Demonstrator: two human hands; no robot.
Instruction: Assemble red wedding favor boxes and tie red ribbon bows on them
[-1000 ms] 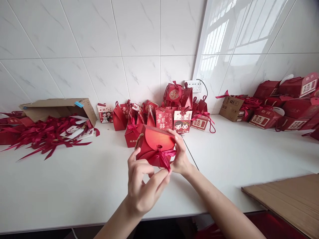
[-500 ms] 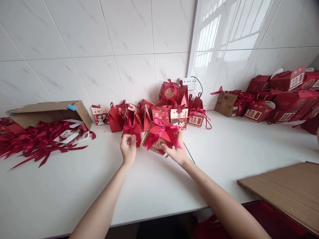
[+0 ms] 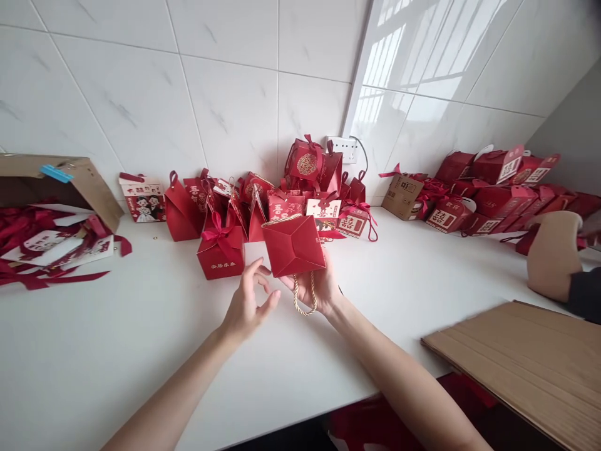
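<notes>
My right hand (image 3: 317,289) holds a red gift box (image 3: 295,245) from beneath, its folded bottom panel turned toward me. A loop of gold cord (image 3: 305,307) hangs from the box over my palm. Just left of it, my left hand (image 3: 252,302) has its fingers apart and holds nothing. Behind my left hand a red box with a ribbon bow (image 3: 220,257) stands upright on the table. Several more red gift boxes (image 3: 181,210) stand behind it in a row against the wall.
At the left, a cardboard box (image 3: 101,188) lies beside red ribbons and printed tags (image 3: 61,250). More red boxes (image 3: 498,207) are piled at the right. Flat cardboard (image 3: 521,351) overhangs the front edge. Another person's arm (image 3: 554,257) reaches in at the far right.
The box in my right hand has been turned over, from its ribbon bow to its bottom panel. My left hand has opened and come away from the bowed box. Another person's arm has appeared.
</notes>
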